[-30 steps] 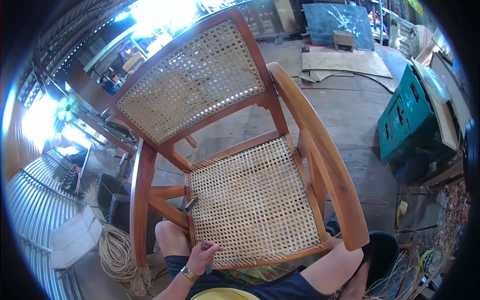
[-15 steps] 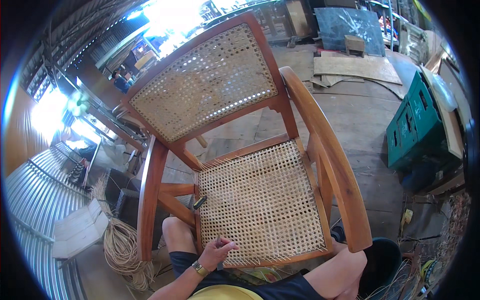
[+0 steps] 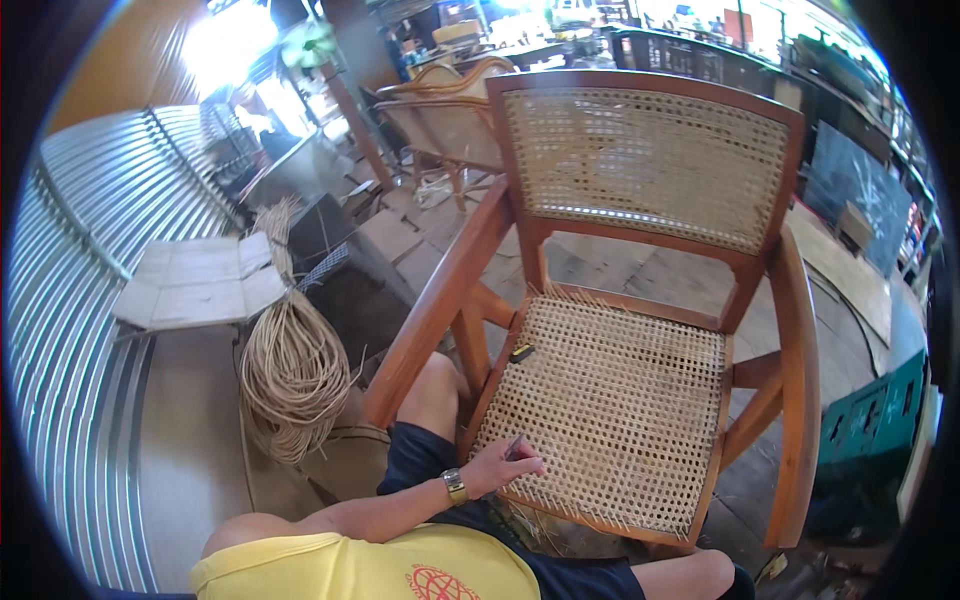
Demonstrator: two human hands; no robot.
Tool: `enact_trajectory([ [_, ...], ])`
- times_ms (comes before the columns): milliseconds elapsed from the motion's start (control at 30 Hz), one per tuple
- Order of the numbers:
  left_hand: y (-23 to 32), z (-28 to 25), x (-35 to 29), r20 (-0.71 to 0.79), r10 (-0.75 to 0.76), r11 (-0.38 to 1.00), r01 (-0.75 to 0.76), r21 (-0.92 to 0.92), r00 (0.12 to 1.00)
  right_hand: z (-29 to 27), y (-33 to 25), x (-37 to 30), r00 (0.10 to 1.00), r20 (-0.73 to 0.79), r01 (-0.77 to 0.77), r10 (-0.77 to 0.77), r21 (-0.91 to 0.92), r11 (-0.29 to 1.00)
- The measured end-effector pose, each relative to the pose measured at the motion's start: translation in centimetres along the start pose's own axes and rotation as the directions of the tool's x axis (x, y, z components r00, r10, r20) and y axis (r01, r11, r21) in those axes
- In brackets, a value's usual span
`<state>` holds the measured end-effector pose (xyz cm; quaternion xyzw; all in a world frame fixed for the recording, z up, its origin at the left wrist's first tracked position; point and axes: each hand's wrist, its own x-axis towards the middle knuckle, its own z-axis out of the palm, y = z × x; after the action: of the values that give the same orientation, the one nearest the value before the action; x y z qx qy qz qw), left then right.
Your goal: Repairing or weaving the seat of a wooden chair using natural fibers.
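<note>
A wooden armchair with a woven cane seat and a cane back stands before me. Short loose cane ends stick out along the seat's edges. My left hand, with a watch on its wrist, is over the front left part of the seat. Its fingers are closed on a small, thin dark tool, whose exact kind is too small to make out. Near the seat's left rail lies a small black-and-yellow tool. My right hand is out of view.
Left of the chair hangs a bundle of cane strands, beside a folded cardboard sheet and corrugated metal sheeting. A green crate stands at the right. Another chair frame is behind, near a fan.
The view has swung to the left, so the chair now sits further right in it. My left hand stays at the seat's front left with the small dark tool.
</note>
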<state>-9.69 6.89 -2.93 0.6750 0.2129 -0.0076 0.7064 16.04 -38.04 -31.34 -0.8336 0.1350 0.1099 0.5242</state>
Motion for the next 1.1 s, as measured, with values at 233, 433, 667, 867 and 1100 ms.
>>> enact_trajectory([
  [233,-1.4,-1.7,-0.8,-0.032,-0.047,0.994,0.043,-0.104,0.998,1.8,-1.9,-0.6,0.997,0.068,0.023,-0.024,0.012,1.0],
  [433,-2.8,-2.2,-0.5,-0.029,0.0,0.992,-0.004,-0.127,1.0,2.2,-2.3,-1.4,0.996,0.082,0.017,-0.021,0.058,0.998],
  [667,-2.2,-2.1,-0.9,-0.002,-0.027,0.998,0.027,-0.058,1.0,2.5,-1.3,-2.5,0.995,0.1,-0.024,0.01,0.131,0.991],
  [867,-2.2,-1.3,-0.7,-0.009,-0.062,0.998,0.062,0.02,0.998,1.8,0.7,-3.4,0.993,0.105,-0.069,0.049,0.193,0.979],
  [1100,-2.8,-1.0,0.0,-0.002,-0.039,0.999,0.039,-0.004,0.999,0.7,2.0,-4.7,0.991,0.101,-0.108,0.084,0.258,0.96],
])
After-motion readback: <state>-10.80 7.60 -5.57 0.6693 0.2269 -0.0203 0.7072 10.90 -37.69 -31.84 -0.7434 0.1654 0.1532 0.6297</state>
